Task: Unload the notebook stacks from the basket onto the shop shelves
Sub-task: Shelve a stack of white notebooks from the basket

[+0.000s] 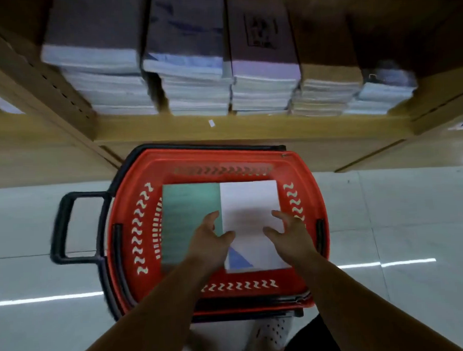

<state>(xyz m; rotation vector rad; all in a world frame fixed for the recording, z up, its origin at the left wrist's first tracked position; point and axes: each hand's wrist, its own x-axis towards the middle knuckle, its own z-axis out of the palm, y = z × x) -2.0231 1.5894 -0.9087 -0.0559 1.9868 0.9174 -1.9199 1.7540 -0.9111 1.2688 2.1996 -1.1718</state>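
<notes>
A red plastic basket [299, 172] with black handles sits on the floor below me. Inside it lie two notebook stacks side by side: a green-covered stack [187, 217] on the left and a white-covered stack [250, 201] with a blue triangle at its near corner on the right. My left hand [209, 240] hovers with spread fingers over the seam between the two stacks. Over the right edge of the white stack, my right hand [288, 234] is also spread. Neither hand holds anything. The wooden shelf [170, 127] lies just beyond the basket.
Several tall notebook stacks [194, 78] fill the shelf side by side, the rightmost stack [380, 94] lower than the others. A black pull handle [63, 227] sticks out left of the basket. Shiny pale floor tiles [399, 207] surround it. A white perforated shoe [272, 335] shows at the bottom.
</notes>
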